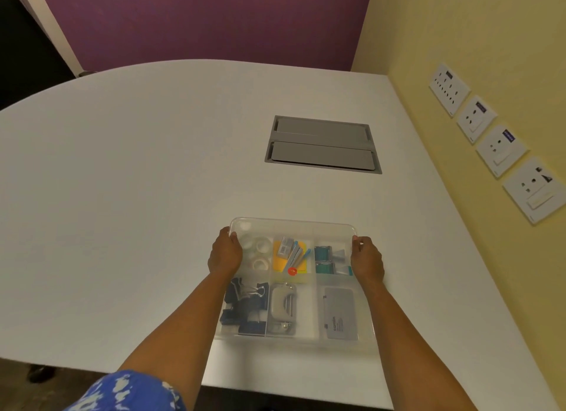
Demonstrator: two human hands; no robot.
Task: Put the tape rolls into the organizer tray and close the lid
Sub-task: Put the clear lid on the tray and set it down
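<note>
A clear plastic organizer tray (366,324) sits on the white table near its front edge. A translucent lid (294,224) lies over the tray. Through it I see clear tape rolls (259,252) in the back left compartment. My left hand (225,252) grips the lid's left edge near the back corner. My right hand (366,257) grips its right edge opposite. Other compartments hold black binder clips (245,303), a grey hole punch (283,308), a grey flat box (340,314), yellow notes with small items and teal clips.
A grey cable hatch (321,144) is set into the table (122,196) behind the tray. Several white socket plates (499,150) line the yellow wall on the right. A purple wall stands at the back. The table's front edge runs just below the tray.
</note>
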